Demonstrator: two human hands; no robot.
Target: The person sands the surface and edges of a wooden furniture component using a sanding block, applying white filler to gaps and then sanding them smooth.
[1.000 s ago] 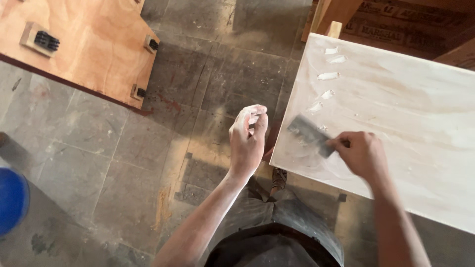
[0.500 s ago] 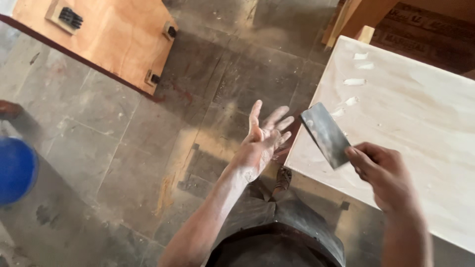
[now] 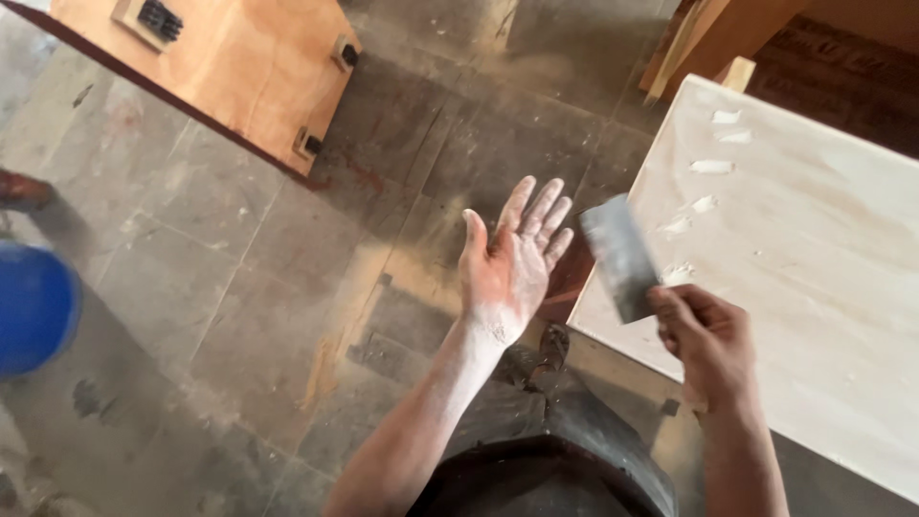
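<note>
My left hand [image 3: 509,263] is held palm up over the floor, fingers spread, dusted white, holding nothing. Just to its right, my right hand [image 3: 706,337] grips the handle of a flat metal scraper [image 3: 619,257], its blade pointing up and away at the near corner of a pale wooden panel [image 3: 823,287]. Several dabs of white filler [image 3: 713,166] sit on the panel near its far left edge. The scraper blade is lifted off the panel, close to my left fingertips.
A plywood cabinet [image 3: 225,67] with small black fittings lies on the stone tile floor [image 3: 211,287] at the upper left. A blue round container [image 3: 33,306] is at the left edge. Wooden furniture parts [image 3: 713,43] stand beyond the panel.
My left hand went from a loose fist to a flat, spread palm. My right hand lifted the scraper off the panel and swung its blade upright beside the left hand.
</note>
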